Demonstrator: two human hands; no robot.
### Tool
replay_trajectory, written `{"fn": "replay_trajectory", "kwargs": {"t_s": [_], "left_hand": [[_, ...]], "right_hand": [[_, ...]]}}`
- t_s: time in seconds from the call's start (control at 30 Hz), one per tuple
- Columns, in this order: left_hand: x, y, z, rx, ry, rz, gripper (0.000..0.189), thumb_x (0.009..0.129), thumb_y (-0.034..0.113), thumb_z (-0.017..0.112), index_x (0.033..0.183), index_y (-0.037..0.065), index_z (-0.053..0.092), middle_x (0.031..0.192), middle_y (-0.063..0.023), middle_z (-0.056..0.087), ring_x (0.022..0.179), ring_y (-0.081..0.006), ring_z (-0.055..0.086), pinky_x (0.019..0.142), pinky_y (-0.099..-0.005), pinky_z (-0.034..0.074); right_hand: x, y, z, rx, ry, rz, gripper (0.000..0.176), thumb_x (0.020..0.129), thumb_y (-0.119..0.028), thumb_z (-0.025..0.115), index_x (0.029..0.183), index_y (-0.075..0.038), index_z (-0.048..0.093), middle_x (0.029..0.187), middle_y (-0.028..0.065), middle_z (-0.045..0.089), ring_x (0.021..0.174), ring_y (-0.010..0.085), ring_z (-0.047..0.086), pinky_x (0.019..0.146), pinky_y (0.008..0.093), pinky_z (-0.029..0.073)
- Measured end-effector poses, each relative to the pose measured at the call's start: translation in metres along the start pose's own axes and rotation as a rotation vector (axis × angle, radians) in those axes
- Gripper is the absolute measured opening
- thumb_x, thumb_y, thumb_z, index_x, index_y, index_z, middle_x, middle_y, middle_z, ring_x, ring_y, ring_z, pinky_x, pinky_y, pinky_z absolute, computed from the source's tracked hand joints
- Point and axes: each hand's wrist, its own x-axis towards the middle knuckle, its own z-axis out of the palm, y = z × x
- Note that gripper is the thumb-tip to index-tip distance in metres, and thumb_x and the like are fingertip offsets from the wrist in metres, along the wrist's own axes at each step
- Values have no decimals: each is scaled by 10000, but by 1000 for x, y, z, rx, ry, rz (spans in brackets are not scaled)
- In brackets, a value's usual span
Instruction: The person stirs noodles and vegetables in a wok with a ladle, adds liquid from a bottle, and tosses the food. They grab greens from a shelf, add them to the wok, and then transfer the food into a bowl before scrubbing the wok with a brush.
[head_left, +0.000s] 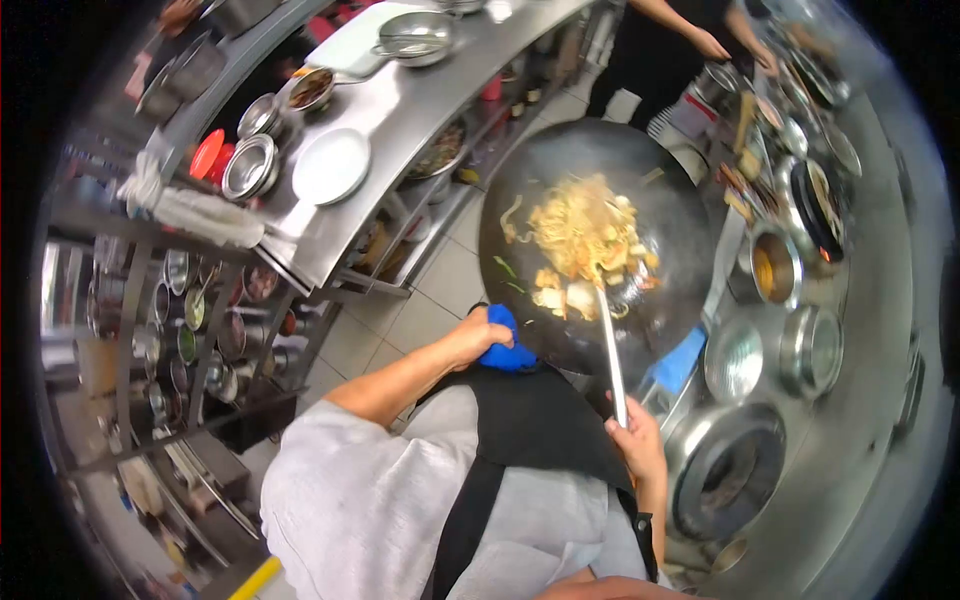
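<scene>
A large dark wok point(520, 160) is in front of me, tilted so that its inside faces the camera. Noodles point(585, 225) with pale and orange-brown pieces lie in its middle, and a few green bits stick to the left side. My left hand point(480, 338) is closed around a blue cloth point(508, 340) at the wok's near left rim; the cloth hides what is under it. The long handle of a metal cooking utensil point(611, 350) is in my right hand point(637, 440). Its far end reaches into the food, which covers the head.
On the left, a steel counter point(390, 130) holds a white plate point(332, 166), bowls and a strainer point(415, 38). To the right stand a pot point(775, 262), steel bowls point(735, 360) and a round burner point(728, 470). Another person's hand point(710, 45) is beyond the wok.
</scene>
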Motion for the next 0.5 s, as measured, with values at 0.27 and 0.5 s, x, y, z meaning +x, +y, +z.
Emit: {"fn": "replay_trajectory", "kwargs": {"t_s": [0.27,0.5], "left_hand": [[-82,28,-59,-440,564,249,197,693,68,709,874,-5,682,813,-51,680,708,-158,640,676,-316,523],[-118,17,-65,-613,957,343,175,687,24,682,858,12,648,762,-57,636,670,-196,632,657,-335,532]], "right_hand": [[187,-103,12,-407,-504,-128,455,973,-245,704,1352,-7,621,999,23,680,867,113,624,732,290,540],[420,-208,110,-948,-426,-563,498,909,-215,691,1381,-75,614,970,136,729,878,203,678,822,355,540]]}}
